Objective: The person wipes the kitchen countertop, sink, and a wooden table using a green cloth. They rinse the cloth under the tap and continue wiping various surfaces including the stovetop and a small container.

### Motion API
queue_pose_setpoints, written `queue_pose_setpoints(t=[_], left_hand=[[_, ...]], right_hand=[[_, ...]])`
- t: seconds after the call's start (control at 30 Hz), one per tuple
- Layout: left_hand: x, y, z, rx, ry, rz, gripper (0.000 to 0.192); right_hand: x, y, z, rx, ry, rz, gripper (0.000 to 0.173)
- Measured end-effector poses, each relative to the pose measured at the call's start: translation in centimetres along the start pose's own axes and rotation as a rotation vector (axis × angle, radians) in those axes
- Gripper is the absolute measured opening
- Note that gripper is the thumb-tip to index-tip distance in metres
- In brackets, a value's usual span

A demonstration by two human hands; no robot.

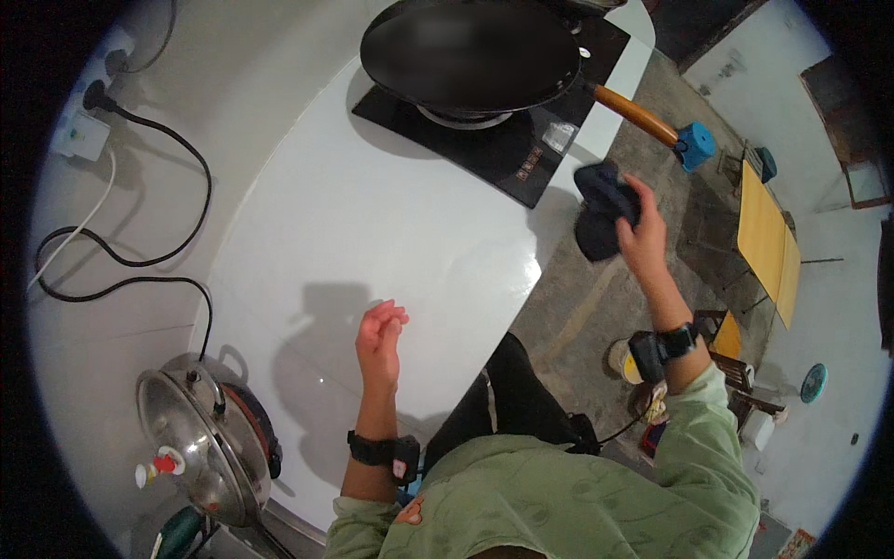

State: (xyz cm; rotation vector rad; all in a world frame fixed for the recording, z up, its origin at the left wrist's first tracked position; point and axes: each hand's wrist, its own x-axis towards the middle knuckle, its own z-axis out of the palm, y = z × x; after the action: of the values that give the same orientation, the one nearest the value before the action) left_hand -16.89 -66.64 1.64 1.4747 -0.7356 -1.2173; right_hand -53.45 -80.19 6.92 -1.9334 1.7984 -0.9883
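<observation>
Off the counter's right edge, my right hand (pixel 644 234) grips a bunched dark cloth (pixel 597 223), part of which hangs down. My left hand (pixel 379 342) hovers over the white countertop (pixel 447 258), its fingers loosely curled together around nothing visible. Ahead, a large black wok (pixel 468 59) rests on a black induction cooktop (pixel 489 150). The wok's wooden handle (pixel 635 115) sticks out to the right, past the counter edge. A blurred patch covers the wok's inside, so its contents cannot be told.
At lower left stands a lidded steel pan (pixel 202 447) against the wall. A black power cord (pixel 206 189) runs from a wall socket to that corner. On the floor side are a blue stool (pixel 695 145), a yellow-topped table (pixel 765 230) and a bucket (pixel 621 360).
</observation>
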Motion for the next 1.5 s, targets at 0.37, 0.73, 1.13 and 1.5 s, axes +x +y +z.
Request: queue_pose_setpoints(t=[0.37, 0.73, 1.13, 1.5], left_hand=[[-1.0, -1.2, -3.4, -0.064, 0.151, -0.043, 0.023], [-0.5, -1.3, -4.1, -0.105, 0.213, -0.055, 0.024], [-0.5, -0.8, -7.4, -0.083, 0.232, -0.033, 0.025], [0.1, 0.3, -9.4, -0.138, 0.309, 0.017, 0.025]], right_hand=[[6.2, 0.4, 18.1, -0.532, -0.054, -0.174, 0.055], [-5.7, -8.3, 22.2, -0.113, -0.635, -0.812, 0.048], [-5.9, -1.3, 15.4, -0.523, -0.402, -0.289, 0.067], [-10.0, -12.4, 20.6, -0.059, -0.872, -1.095, 0.038]])
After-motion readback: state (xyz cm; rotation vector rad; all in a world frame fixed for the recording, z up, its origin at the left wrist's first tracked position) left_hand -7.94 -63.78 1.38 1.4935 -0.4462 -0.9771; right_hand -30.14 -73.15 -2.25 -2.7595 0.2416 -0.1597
